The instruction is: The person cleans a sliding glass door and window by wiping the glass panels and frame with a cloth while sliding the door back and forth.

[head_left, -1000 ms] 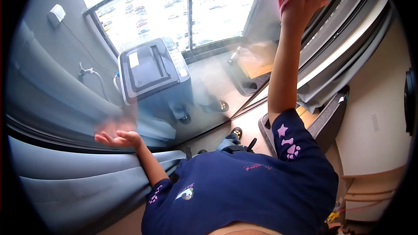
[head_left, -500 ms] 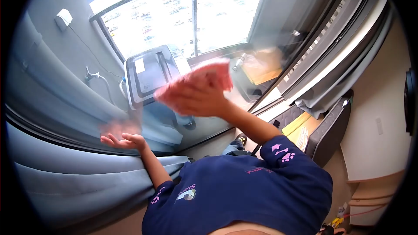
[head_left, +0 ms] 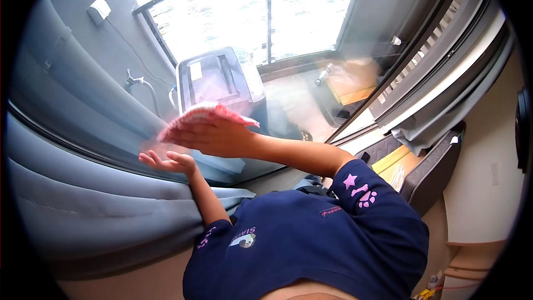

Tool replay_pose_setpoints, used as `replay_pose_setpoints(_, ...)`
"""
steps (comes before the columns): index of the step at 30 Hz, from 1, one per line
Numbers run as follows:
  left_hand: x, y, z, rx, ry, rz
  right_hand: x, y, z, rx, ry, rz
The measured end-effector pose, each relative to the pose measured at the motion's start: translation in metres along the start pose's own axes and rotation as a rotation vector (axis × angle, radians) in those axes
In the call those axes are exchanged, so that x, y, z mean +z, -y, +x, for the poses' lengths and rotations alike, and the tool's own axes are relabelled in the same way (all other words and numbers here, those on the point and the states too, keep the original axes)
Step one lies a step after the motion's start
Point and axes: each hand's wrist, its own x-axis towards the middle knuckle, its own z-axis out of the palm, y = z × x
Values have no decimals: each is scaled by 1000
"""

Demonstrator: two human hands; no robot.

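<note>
My right hand presses a pink-and-white cloth against the glass pane, its fingers pointing left along the cloth's lower edge. Lower and to the left is my left hand, empty, with palm turned up and fingers apart. It is close to the glass, and a faint reflection shows just above the fingers; whether it touches the pane I cannot tell. Hazy patches show on the glass around the cloth.
Behind the glass are a dark-lidded appliance and a balcony railing. Blue-grey curtains hang at the left. On the right are a dark cushioned piece, a yellow board and a sliding frame.
My right hand has swept the cloth left and down across the glass, closer to my left hand. My left hand has risen slightly. The whole view has shifted a little.
</note>
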Motion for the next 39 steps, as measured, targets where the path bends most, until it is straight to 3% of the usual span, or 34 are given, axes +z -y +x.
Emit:
replay_pose_setpoints(1, 0, 0, 0, 6, 1, -1, 0, 2, -16, -203, 158, -36)
replay_pose_setpoints(3, -1, -1, 0, -11, 12, 0, -8, -2, -29, -12, 173, 118)
replay_pose_setpoints(7, 0, -2, 0, -4, 11, -18, -58, -98, 0, 262, -110, 59)
replay_pose_setpoints(10, 0, -6, 3, 10, 5, -30, -93, -207, 21, 451, -269, -183)
replay_pose_setpoints(11, 1, -6, 3, 5, 4, -31, -118, -239, 41, 381, -442, -252)
replay_pose_setpoints(13, 1, -7, 2, -7, 0, -25, -128, -302, 48, 498, -592, -399)
replay_pose_setpoints(17, -1, -6, 0, 1, 17, -14, -136, -299, 48, 635, -556, -376)
replay_pose_setpoints(19, -1, -7, 1, -4, 22, -13, -106, -256, 32, 592, -562, -426)
replay_pose_setpoints(22, -1, -4, 0, 10, 30, -3, -64, -160, -31, 588, -276, -165)
replay_pose_setpoints(24, -2, -5, 1, 17, 31, 1, -44, -102, -91, 435, -30, -47)
replay_pose_setpoints(26, -2, -6, 0, 21, 28, 2, -32, -84, -140, 252, -81, -38)
replay_pose_setpoints(29, 1, -7, 3, 33, 9, -8, -54, -126, -148, 293, 50, -24)
replay_pose_setpoints(34, 1, -11, 3, 25, 1, -11, -125, -282, -66, 523, -306, -322)
replay_pose_setpoints(35, 1, -11, 3, 24, -3, -14, -142, -298, -50, 621, -368, -386)
replay_pose_setpoints(38, 0, -11, 3, 14, 10, -3, -136, -341, -55, 566, -590, -385)
replay_pose_setpoints(39, -1, -10, 2, 10, 14, 3, -129, -332, -60, 634, -563, -317)
